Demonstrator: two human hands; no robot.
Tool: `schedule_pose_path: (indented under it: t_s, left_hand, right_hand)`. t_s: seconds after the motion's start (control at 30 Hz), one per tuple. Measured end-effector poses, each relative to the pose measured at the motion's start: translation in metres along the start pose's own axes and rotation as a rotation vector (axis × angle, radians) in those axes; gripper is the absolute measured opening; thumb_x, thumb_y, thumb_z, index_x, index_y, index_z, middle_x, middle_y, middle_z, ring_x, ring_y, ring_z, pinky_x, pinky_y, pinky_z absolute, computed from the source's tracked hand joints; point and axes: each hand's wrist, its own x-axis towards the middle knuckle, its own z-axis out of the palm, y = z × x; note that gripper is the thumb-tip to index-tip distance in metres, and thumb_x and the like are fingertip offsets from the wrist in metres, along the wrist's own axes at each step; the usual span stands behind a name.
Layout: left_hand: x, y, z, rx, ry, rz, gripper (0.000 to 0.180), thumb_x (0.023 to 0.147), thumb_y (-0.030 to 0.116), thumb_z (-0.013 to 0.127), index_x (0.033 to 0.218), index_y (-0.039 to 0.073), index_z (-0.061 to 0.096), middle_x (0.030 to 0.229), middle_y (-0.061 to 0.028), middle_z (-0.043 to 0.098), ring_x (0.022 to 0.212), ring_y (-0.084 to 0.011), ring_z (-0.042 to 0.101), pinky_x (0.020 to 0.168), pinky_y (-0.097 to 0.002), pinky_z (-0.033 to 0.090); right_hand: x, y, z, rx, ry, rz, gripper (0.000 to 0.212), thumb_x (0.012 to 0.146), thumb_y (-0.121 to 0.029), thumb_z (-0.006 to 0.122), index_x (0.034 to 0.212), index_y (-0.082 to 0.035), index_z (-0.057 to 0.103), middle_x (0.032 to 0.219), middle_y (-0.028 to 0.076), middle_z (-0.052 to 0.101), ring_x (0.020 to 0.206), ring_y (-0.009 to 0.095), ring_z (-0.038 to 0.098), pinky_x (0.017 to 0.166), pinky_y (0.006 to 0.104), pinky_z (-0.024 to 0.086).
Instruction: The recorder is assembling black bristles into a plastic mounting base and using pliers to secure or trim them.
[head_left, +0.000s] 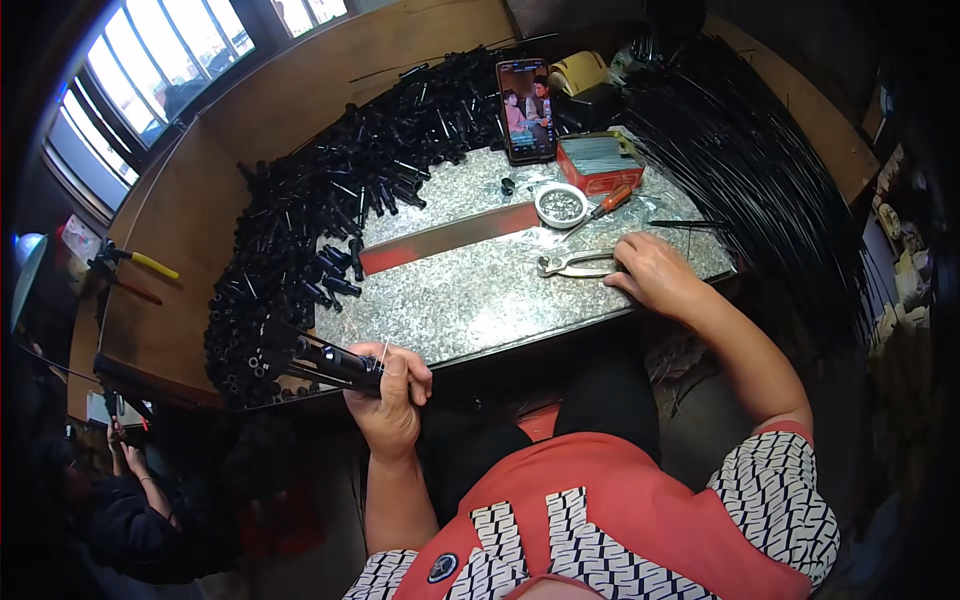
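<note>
My left hand [392,398] is at the table's near edge, its fingers closed round a bundle of black rods [330,362] with a dark tubular part among them. A thin pale wire [386,350] sticks up beside the thumb. On the speckled tabletop [460,300], my right hand [655,272] has its fingers round the handles of metal end-cutting pincers [575,265]. The pincers' jaws point left and appear to lie on the table. Above them are a white bowl of small shiny parts [561,206] and a screwdriver with an orange handle [612,201].
A large heap of black tubular pieces [340,160] covers the left and back. Long black rods [750,150] are piled on the right. A flat metal bar [450,238], a red box of thin strips [600,165] and a phone [527,112] stand between. Another person [140,510] sits at lower left.
</note>
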Motion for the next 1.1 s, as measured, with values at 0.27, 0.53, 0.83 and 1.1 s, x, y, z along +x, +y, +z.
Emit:
schedule_pose_path:
  t_s: [0.27, 0.53, 0.83, 1.1]
  left_hand:
    - [-0.001, -0.003, 0.003, 0.018, 0.046, -0.029, 0.009, 0.096, 0.008, 0.054, 0.096, 0.005, 0.045, 0.075, -0.0112, 0.059, 0.053, -0.0109, 0.049, 0.05, -0.0235, 0.043]
    - [0.003, -0.006, 0.013, 0.075, -0.007, 0.086, 0.009, 0.095, 0.007, 0.053, 0.098, 0.007, 0.045, 0.08, -0.0122, 0.059, 0.08, -0.0305, 0.064, 0.077, -0.0411, 0.054]
    - [0.001, -0.026, -0.001, -0.213, -0.22, -0.078, 0.054, 0.077, 0.01, 0.08, 0.107, 0.007, 0.035, 0.06, 0.0007, 0.044, 0.048, -0.0092, 0.043, 0.046, -0.0216, 0.038]
    - [-0.002, -0.024, 0.003, -0.18, -0.2, -0.189, 0.09, 0.063, 0.043, 0.085, 0.118, 0.005, 0.026, 0.053, 0.0051, 0.04, 0.044, -0.0067, 0.041, 0.045, -0.0202, 0.035]
  right_hand:
    - [-0.002, 0.01, 0.0, 0.003, 0.024, -0.121, 0.028, 0.084, -0.027, 0.066, 0.087, -0.001, 0.056, 0.093, 0.016, 0.058, 0.093, 0.034, 0.057, 0.083, 0.0428, 0.047]
    - [-0.005, -0.01, -0.006, -0.089, 0.039, -0.078, 0.025, 0.086, -0.022, 0.065, 0.086, -0.002, 0.051, 0.084, 0.016, 0.054, 0.083, 0.034, 0.058, 0.069, 0.0442, 0.047]
    - [-0.01, -0.062, -0.043, 0.499, 0.035, -0.017, 0.029, 0.076, -0.014, 0.076, 0.078, -0.003, 0.049, 0.082, 0.014, 0.055, 0.068, 0.028, 0.056, 0.06, 0.037, 0.043]
    - [0.008, -0.096, -0.049, -0.135, 0.443, -0.282, 0.036, 0.073, -0.013, 0.075, 0.1, -0.003, 0.055, 0.131, 0.015, 0.046, 0.129, 0.034, 0.043, 0.111, 0.0587, 0.022]
